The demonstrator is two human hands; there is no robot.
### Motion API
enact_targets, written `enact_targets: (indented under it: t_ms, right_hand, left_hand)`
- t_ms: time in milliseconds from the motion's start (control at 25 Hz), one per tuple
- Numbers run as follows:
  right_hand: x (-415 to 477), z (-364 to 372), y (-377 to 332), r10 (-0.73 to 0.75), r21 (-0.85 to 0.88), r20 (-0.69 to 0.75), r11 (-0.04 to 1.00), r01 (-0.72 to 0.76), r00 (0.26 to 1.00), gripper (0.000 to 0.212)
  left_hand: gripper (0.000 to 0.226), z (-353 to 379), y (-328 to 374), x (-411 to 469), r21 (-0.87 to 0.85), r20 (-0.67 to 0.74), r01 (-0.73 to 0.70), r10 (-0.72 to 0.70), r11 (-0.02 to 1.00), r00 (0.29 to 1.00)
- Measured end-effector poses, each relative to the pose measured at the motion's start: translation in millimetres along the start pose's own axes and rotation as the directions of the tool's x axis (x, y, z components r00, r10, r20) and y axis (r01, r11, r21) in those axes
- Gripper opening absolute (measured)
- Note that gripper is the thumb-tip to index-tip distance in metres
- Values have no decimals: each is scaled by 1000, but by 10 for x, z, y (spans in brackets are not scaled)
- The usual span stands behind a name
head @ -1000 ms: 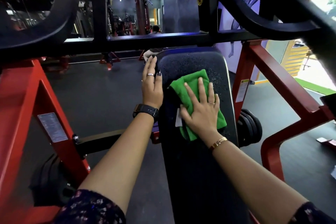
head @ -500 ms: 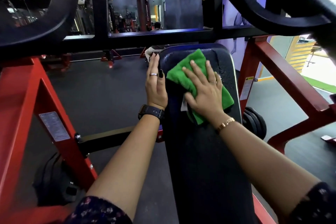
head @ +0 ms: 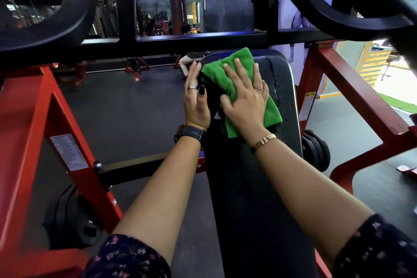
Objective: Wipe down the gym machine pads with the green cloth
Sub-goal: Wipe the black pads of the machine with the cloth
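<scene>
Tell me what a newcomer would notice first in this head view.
The bright green cloth, pressed flat under the right hand at the far end of the black pad, centre frame. Next, the left hand resting along the pad's left edge, wet droplets just right of the cloth, and the red frame flanking both sides.

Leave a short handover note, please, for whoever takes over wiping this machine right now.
Right hand: flat, fingers straight, pressing the green cloth onto the top end of the pad.
Left hand: open, resting against the pad's left edge near the top.
Done: the pad's lower stretch shows no droplets, though I cannot tell if it was wiped.
Left: droplets lie along the pad's right side beside the cloth; wipe those next.
</scene>
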State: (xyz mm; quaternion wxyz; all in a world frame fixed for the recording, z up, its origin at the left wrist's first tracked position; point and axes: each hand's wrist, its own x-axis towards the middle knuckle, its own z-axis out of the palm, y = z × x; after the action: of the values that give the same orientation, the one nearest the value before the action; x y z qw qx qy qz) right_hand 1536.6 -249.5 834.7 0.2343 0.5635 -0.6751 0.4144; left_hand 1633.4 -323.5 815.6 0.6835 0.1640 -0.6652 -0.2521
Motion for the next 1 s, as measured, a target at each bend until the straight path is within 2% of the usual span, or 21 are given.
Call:
enact_targets:
  t_ms: [40, 120, 240, 320, 400, 480, 560, 640, 720, 840, 920, 1000]
  right_hand:
    - [-17, 27, -101, -5, -9, -4, 1000, 5, 1000, 68]
    - [-194, 90, -128, -107, -27, 7, 994, 107, 994, 66]
    - [-315, 65, 129, -205, -40, 64, 977, 208, 977, 65]
    - [-77, 23, 186, -161, -42, 50, 986, 164, 986, 64]
    - [218, -46, 168, -87, -17, 61, 996, 88, 994, 63]
    - [297, -97, 243, 15, 33, 64, 999, -18, 998, 62]
    - [76, -81, 362, 215, 76, 42, 973, -218, 976, 65]
    - [-302, 24, 326, 351, 93, 4, 932, -350, 936, 67]
    - [-468, 92, 189, 255, 50, -1, 966, -255, 967, 68]
    - [-6, -34, 304, 67, 34, 54, 997, -69, 996, 66]
    - [273, -142, 512, 76, 36, 46, 996, -78, 996, 66]
    - [233, -159, 698, 208, 101, 18, 973, -209, 978, 67]
  left_hand:
    - [91, 0, -4, 0, -27, 0, 8, -8, 1000, 1000]
    - [88, -8, -13, 2, -80, -9, 25, -26, 996, 1000]
    - [88, -24, -35, 28, 11, -5, 24, -24, 1000, 1000]
    - [70, -42, -29, 122, 100, 33, -16, 13, 995, 999]
    - [56, -87, 21, 333, 195, 147, -90, 62, 977, 987]
    - [57, -111, 94, 567, 374, 327, -178, 50, 910, 944]
    - [60, -91, 150, 727, 549, 509, -336, 12, 765, 860]
    - [64, -83, 178, 846, 593, 624, -454, -24, 665, 781]
    - [65, -45, 226, 981, 563, 677, -485, -37, 669, 735]
    - [61, 126, 347, 1140, 510, 742, -483, -79, 712, 666]
    - [60, 235, 379, 1141, 520, 762, -520, -92, 678, 641]
    - [64, 282, 368, 1095, 568, 758, -569, -108, 595, 643]
